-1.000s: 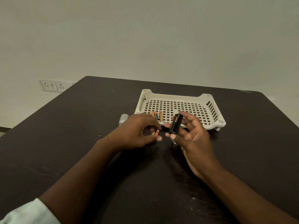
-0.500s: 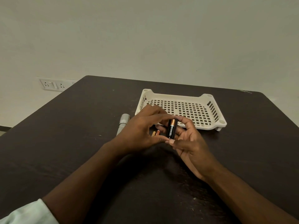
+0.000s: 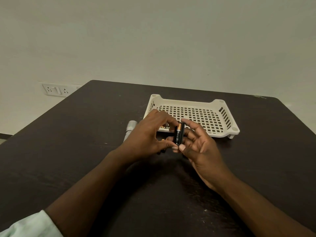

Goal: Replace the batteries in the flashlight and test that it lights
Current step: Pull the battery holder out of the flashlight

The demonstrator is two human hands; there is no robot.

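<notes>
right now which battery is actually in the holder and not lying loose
The copper-topped battery upright in the black holder between both hands; the loose batteries lie in the tray's near-left corner.

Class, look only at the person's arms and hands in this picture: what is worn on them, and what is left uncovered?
Both forearms are bare. The left arm has a pale, mint-tinted sleeve pushed up near the elbow, showing at the lower left corner. No sleeve shows on the right arm within the frame. The left hand and right hand wear no gloves; no rings, watch or bracelet are visible.
</notes>
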